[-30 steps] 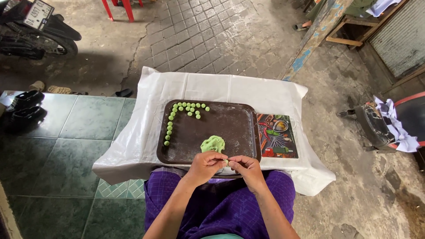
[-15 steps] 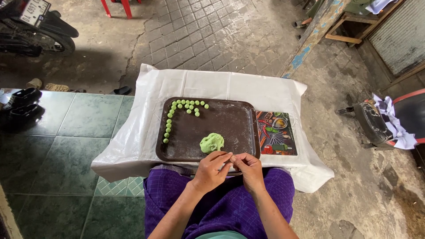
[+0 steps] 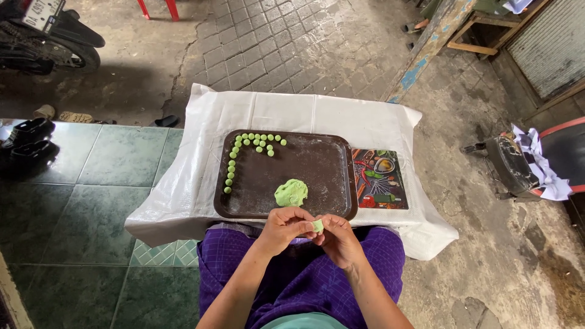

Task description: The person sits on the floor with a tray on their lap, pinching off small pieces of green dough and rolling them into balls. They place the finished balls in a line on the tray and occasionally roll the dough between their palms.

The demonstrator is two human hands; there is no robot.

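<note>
Outside, I see a brown tray [image 3: 317,173] on a white-covered table [image 3: 201,183]; both hands, left hand [image 3: 285,226] and right hand [image 3: 340,239], seemingly pinch one green dough bit [image 3: 317,226] at the tray's near edge.

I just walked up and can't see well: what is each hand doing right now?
Left hand: closed, fingertips pinching the small green dough piece.
Right hand: closed, fingertips on the same dough piece, over the near edge of the brown tray.

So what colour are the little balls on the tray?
Light green little balls, on the dark brown tray; head view.
</note>
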